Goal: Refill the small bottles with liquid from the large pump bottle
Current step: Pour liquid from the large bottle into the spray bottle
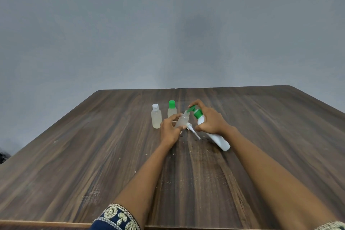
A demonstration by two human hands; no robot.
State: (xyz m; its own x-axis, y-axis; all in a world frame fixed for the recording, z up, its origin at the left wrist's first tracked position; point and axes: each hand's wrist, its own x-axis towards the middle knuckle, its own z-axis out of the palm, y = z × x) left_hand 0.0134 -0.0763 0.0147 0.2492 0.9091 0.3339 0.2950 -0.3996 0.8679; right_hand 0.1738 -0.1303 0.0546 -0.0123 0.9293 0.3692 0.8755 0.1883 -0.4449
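No words or labels to read on any bottle.

Right hand wrapped round the big white pump bottle, near the middle of the desk. Bottle tipped over, long way slanting: bottom end low and toward the near right corner, green pump top up high and pointing left and away. One finger resting on top of the green pump.

Left hand pinching a small open bottle just left of the pump, fingers curled round its sides. Small bottle leaning a bit, mouth up, right under the green spout, touching or nearly so.

A loose white cap with a thin tube lying on the desk between the two hands.

Two more small bottles standing straight up behind the left hand, toward the far edge: one with a white cap, one with a green cap.
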